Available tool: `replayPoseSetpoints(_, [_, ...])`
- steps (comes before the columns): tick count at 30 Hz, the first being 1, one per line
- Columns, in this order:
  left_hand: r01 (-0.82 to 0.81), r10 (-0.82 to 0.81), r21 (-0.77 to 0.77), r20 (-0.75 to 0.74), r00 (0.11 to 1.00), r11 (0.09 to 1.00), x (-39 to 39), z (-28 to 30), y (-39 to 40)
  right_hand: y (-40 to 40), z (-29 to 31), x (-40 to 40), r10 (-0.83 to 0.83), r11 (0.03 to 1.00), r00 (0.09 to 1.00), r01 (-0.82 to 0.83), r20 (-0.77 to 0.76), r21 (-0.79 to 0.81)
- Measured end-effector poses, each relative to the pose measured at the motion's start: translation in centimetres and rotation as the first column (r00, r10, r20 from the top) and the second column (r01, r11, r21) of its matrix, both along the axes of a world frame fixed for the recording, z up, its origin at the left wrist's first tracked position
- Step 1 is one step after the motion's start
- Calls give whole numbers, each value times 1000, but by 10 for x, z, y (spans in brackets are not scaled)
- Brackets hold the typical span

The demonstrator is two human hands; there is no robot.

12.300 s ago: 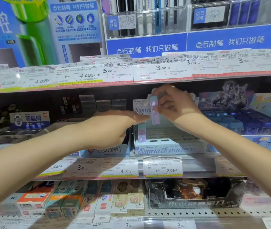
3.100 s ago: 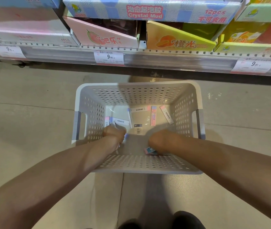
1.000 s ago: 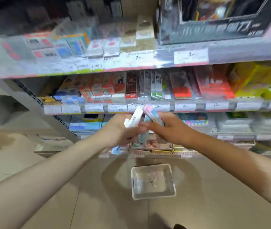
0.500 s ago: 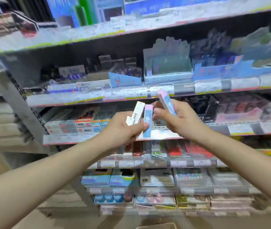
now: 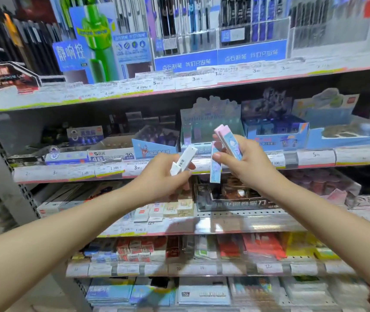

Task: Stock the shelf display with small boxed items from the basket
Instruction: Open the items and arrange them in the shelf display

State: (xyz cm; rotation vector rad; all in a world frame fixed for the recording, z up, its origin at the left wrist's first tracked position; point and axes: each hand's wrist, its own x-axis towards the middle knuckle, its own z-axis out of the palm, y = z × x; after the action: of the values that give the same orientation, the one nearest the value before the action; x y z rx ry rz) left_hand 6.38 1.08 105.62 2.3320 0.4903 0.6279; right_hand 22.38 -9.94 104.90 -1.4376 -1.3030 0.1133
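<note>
My left hand [image 5: 161, 179] grips slim white boxes [image 5: 185, 159], one showing a barcode, tilted up to the right. My right hand [image 5: 244, 165] holds pink-and-blue slim boxes [image 5: 229, 141] fanned upward, and a light blue box [image 5: 215, 164] hangs down between thumb and fingers. Both hands are raised in front of the shelf. Behind them stands the pale blue display carton [image 5: 211, 124] on the second shelf, its lower part hidden by my hands. The basket is out of view.
A shelf unit fills the view. Pens and blue signs [image 5: 220, 57] line the top shelf. A dark blue display box [image 5: 274, 131] stands right of the carton. Price tag strips [image 5: 314, 156] edge each shelf. Erasers [image 5: 157, 210] and stationery packs fill the lower shelves.
My view has tilted upward from the basket on the floor to the upper shelves. Both hands rose with the boxes and moved slightly apart.
</note>
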Motion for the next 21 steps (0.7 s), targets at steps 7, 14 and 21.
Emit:
replayPoseSetpoints(7, [92, 149, 775, -234, 961, 625, 45, 18, 57, 39, 13, 72, -40, 998, 969, 48, 244, -27])
replayPoseSetpoints(14, [121, 223, 880, -246, 943, 460, 60, 27, 103, 81, 31, 101, -37, 997, 893, 62, 448, -41])
replayPoseSetpoints(21, [79, 219, 800, -256, 942, 594, 71, 25, 127, 114, 35, 109, -49, 997, 841, 74, 538, -24])
